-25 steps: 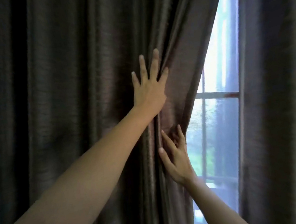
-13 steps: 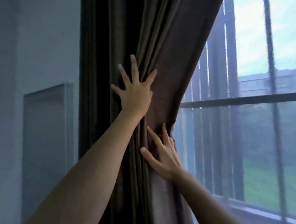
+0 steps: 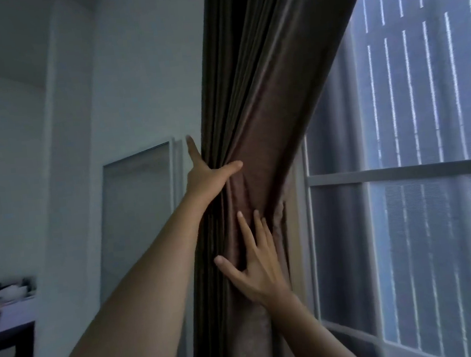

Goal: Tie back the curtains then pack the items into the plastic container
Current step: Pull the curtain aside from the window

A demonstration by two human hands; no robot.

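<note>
Left hand (image 3: 208,178) clasps the gathered curtain (image 3: 262,88) between thumb and fingers; right hand (image 3: 257,272), fingers straight, presses flat on it lower down, beside the window (image 3: 402,173).

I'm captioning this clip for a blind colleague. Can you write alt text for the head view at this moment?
Two bare hands gather a dark brown curtain into a bunch beside a window: the left hand holds the folds between thumb and fingers, the right hand presses flat below. A pale wall lies to the left.
</note>
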